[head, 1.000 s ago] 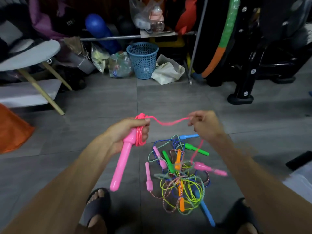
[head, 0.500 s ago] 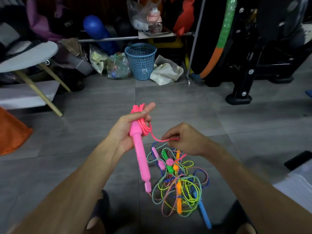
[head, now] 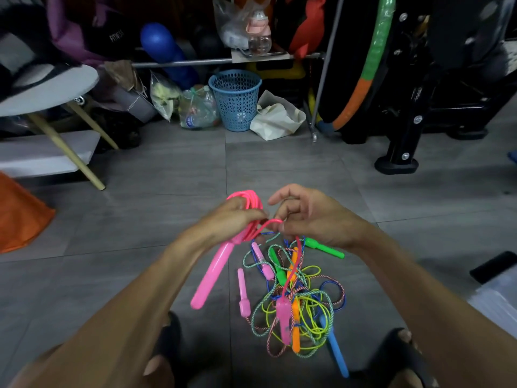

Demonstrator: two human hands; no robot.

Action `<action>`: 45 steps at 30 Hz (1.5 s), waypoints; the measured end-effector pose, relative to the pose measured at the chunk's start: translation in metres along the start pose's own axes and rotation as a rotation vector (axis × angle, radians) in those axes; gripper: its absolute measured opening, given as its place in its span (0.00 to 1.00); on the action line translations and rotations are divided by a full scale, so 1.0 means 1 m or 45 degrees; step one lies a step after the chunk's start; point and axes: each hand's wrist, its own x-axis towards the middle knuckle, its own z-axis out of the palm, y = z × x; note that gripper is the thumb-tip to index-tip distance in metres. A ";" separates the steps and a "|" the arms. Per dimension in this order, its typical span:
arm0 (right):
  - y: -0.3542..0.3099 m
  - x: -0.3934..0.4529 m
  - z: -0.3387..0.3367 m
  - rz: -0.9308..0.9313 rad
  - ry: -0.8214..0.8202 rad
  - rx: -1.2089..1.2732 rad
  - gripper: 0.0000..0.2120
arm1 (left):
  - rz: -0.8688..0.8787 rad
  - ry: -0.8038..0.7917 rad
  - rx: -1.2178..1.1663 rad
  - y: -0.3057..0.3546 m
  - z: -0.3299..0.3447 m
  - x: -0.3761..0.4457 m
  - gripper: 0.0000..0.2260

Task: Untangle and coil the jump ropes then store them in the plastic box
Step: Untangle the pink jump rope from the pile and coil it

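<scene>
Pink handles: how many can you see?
4, though the tangle may hide more: big one under the left hand, one hanging over the pile, two slim ones on the floor.

Bare grey floor (head: 173,219) left and ahead; tangled ropes (head: 293,298) below, seemingly between sandalled feet.

The left hand (head: 226,219) grips a pink coil (head: 247,201) of rope, and a long pink handle (head: 214,271) slants down from it. The right hand (head: 313,217) pinches the pink cord (head: 270,223) just beside the coil; the cord runs on down to a second pink handle (head: 283,317) hanging over the pile (head: 296,298) of tangled ropes on the grey floor (head: 167,191). Green, orange and blue handles lie in the pile. A blue basket (head: 236,100) stands at the back.
</scene>
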 end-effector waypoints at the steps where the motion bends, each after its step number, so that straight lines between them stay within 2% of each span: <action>1: 0.000 0.000 -0.003 -0.004 0.034 -0.005 0.16 | -0.040 -0.068 -0.021 0.000 -0.001 -0.003 0.08; 4: -0.001 0.000 -0.014 -0.026 0.209 -0.125 0.12 | 0.006 -0.257 0.198 0.001 -0.008 -0.011 0.11; 6: -0.003 -0.001 -0.020 -0.050 0.329 -0.132 0.08 | 0.028 -0.356 0.061 0.001 -0.014 -0.016 0.07; 7: -0.004 -0.001 -0.021 -0.070 0.383 -0.118 0.06 | 0.016 -0.415 -0.067 0.001 -0.016 -0.018 0.09; 9: -0.003 0.000 -0.021 -0.102 0.463 -0.054 0.04 | 0.000 -0.544 -0.255 0.004 -0.019 -0.021 0.21; 10: -0.001 0.001 -0.020 -0.115 0.494 -0.052 0.04 | 0.028 -0.588 -0.275 0.004 -0.019 -0.021 0.22; 12: 0.005 0.005 -0.016 -0.105 0.523 -0.138 0.04 | 0.086 -0.582 -0.249 0.004 -0.015 -0.021 0.10; 13: 0.007 0.006 -0.014 -0.078 0.517 -0.200 0.04 | 0.081 -0.550 -0.277 0.005 -0.012 -0.022 0.05; 16: 0.008 0.008 -0.012 0.019 0.426 -0.213 0.04 | 0.039 -0.435 -0.480 0.004 -0.008 -0.020 0.02; 19: 0.005 0.006 -0.009 0.034 0.214 0.096 0.20 | 0.038 -0.457 -0.622 0.003 -0.012 -0.018 0.02; 21: 0.004 0.007 -0.003 -0.012 0.035 0.172 0.28 | 0.032 -0.562 -0.694 0.004 -0.012 -0.021 0.08; 24: 0.002 0.011 -0.004 0.018 -0.027 0.527 0.26 | 0.021 -0.542 -0.698 0.006 -0.005 -0.022 0.02; 25: 0.002 0.011 -0.008 0.028 -0.029 0.572 0.26 | 0.004 -0.499 -0.681 0.005 -0.004 -0.021 0.05; 27: 0.002 0.008 -0.011 0.016 -0.044 0.357 0.31 | -0.019 -0.476 -0.642 0.006 -0.003 -0.022 0.06; 29: 0.004 0.005 -0.009 0.013 -0.121 0.123 0.33 | -0.013 -0.551 -0.616 0.008 -0.003 -0.025 0.06; 32: 0.003 0.002 -0.006 0.036 -0.267 0.087 0.34 | 0.006 -0.684 -0.599 0.011 -0.001 -0.030 0.07; 35: -0.002 0.000 -0.010 0.043 -0.218 -0.018 0.28 | 0.057 -0.755 -0.561 0.010 -0.006 -0.029 0.04; 37: -0.003 -0.001 -0.010 0.037 -0.177 -0.088 0.17 | 0.095 -0.774 -0.492 0.007 -0.010 -0.026 0.05; 40: -0.002 0.001 -0.007 0.052 -0.103 -0.207 0.07 | 0.106 -0.667 -0.411 0.003 -0.013 -0.023 0.10; 42: -0.001 0.002 -0.006 0.065 -0.049 -0.351 0.06 | 0.109 -0.483 -0.294 0.001 -0.012 -0.019 0.10; 45: 0.001 0.004 -0.005 0.092 0.002 -0.520 0.07 | 0.150 -0.241 0.044 0.000 -0.012 -0.016 0.12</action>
